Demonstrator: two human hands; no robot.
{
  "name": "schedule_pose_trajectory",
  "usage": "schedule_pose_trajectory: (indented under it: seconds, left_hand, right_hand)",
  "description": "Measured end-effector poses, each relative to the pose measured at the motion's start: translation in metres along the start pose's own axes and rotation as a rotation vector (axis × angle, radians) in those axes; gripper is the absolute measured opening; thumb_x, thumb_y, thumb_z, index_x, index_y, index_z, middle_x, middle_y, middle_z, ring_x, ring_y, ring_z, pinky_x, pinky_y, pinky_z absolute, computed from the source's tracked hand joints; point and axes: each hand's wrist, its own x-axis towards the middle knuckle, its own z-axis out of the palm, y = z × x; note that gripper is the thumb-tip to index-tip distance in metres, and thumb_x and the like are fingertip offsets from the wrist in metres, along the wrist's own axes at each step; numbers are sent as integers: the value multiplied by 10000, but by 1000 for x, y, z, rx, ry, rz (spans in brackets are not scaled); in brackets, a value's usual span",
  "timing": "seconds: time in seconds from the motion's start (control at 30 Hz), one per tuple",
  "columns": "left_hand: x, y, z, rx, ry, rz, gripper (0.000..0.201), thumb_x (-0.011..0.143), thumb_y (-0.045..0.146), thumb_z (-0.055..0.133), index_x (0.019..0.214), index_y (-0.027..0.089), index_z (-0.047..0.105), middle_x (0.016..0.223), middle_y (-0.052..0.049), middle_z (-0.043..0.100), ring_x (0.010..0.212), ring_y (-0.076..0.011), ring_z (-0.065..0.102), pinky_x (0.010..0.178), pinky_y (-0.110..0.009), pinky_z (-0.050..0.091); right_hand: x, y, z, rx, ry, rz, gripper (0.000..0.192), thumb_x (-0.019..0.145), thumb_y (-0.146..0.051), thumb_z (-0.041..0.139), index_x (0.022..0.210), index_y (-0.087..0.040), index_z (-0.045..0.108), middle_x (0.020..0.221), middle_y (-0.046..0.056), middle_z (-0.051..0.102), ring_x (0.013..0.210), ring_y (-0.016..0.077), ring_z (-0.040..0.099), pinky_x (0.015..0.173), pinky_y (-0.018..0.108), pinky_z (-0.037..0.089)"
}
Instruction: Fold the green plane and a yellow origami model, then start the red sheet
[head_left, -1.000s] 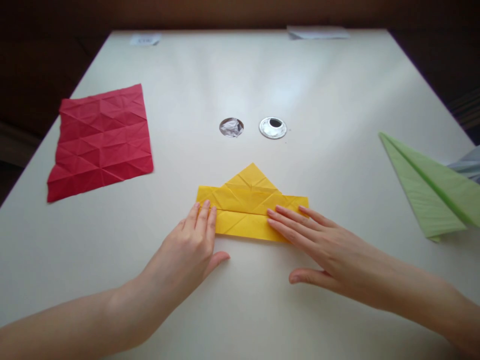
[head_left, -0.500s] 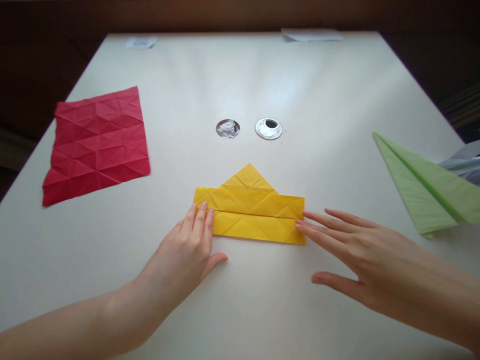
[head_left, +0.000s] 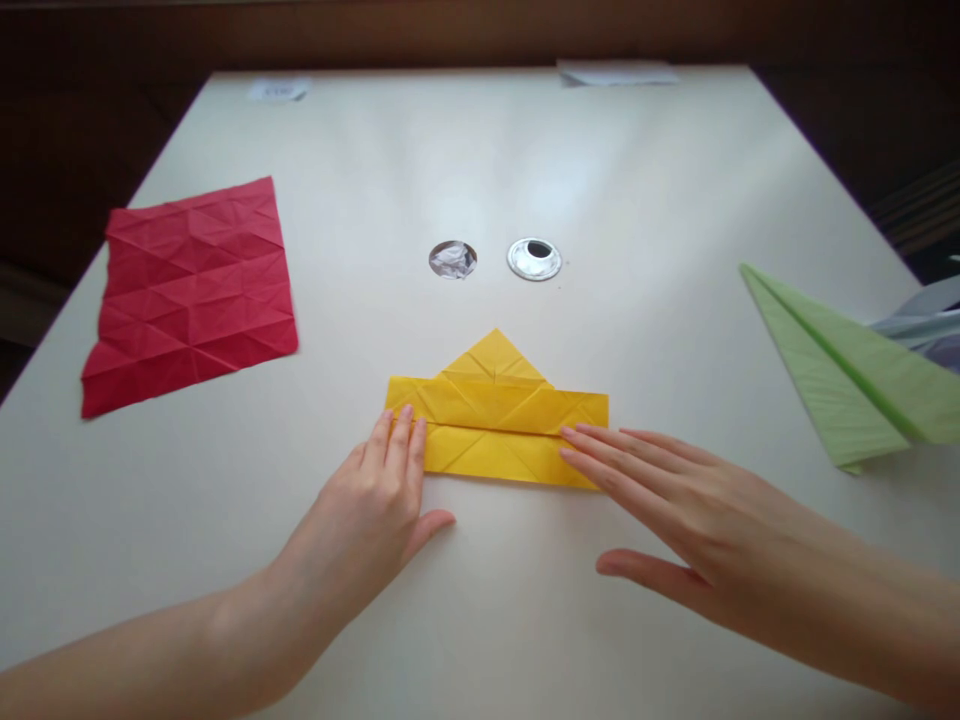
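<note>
A folded sheet of yellow origami paper [head_left: 495, 405] lies flat in front of me. It has a long two-band strip with a horizontal seam, and a triangular point rises behind it. Creases cross both bands. My left hand [head_left: 382, 490] rests its outstretched fingertips on the paper's left end, thumb spread on the table. On the right end lie the straight fingers of my right hand [head_left: 675, 495], covering part of the seam, with its thumb held apart below. Neither hand grips the paper.
A creased red paper square [head_left: 195, 295] lies at the left. To the right is a green paper plane [head_left: 840, 370], with a greyish plastic-like item [head_left: 926, 315] behind it. Two round holes, one with a metal rim [head_left: 534, 260], sit mid-table. White papers [head_left: 619, 73] lie at the far edge.
My right hand has slid left, its fingers moving from the paper's right edge further onto the strip. The left hand stays in place. The view has shifted very slightly.
</note>
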Motion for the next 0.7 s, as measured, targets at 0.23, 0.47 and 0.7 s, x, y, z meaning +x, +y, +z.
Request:
schedule_pose_trajectory:
  seconds: [0.23, 0.47, 0.7]
  left_hand:
    - [1, -1, -2, 23, 19, 32, 767, 757, 514, 583, 1218, -93, 493, 1267, -308, 475, 1141, -392, 523, 897, -430, 484]
    - [1, -1, -2, 79, 29, 36, 769, 746, 544, 578, 1208, -69, 518, 1257, -286, 495, 1123, -369, 545, 886, -406, 495]
    - [1, -1, -4, 102, 16, 28, 777, 732, 551, 593, 1212, -57, 520, 1267, -277, 491, 1136, -359, 538, 900, -395, 487]
  right_hand:
    - [-8, -4, 10, -73, -37, 11, 505, 871, -421, 441, 1232, -76, 517, 1237, 167, 578, 1074, 264, 596, 909, 422, 505]
    - [-16, -2, 10, -85, -74, 62, 542, 857, -421, 441, 1301, -109, 443, 1301, 146, 529, 1115, 264, 570, 914, 426, 507]
    - [-14, -4, 7, -116, -122, 72, 529, 827, -338, 484, 1296, -99, 428, 1279, 156, 546, 1082, 266, 590, 864, 421, 530]
